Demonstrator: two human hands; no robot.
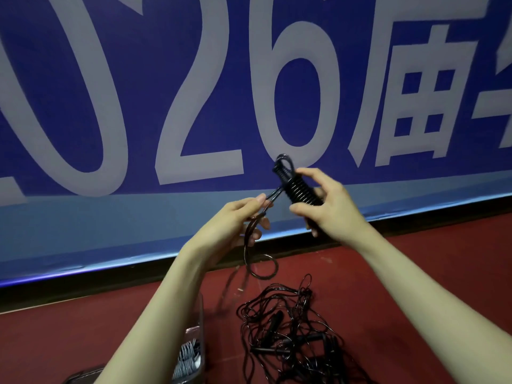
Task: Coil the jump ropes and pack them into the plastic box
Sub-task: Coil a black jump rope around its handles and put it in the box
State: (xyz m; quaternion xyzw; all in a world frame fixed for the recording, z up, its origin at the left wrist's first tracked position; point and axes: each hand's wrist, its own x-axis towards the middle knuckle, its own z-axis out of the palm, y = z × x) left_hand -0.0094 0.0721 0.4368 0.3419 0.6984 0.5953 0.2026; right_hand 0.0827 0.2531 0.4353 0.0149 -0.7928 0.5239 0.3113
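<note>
blue banner point(138, 79), red floor point(415, 273)

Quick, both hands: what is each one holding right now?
Left hand: pinching the loose rope end.
Right hand: closed around the wound jump rope bundle.

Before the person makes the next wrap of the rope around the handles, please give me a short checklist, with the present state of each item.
1. Right hand grips the coiled bundle: ok.
2. Left hand pinches the free rope: ok.
3. Wraps lie side by side: ok.
4. Free tail has slack, loop hanging below: ok.
5. Tail clear of the tangled ropes on the floor: cannot tell.
6. Plastic box has room: cannot tell.
</note>
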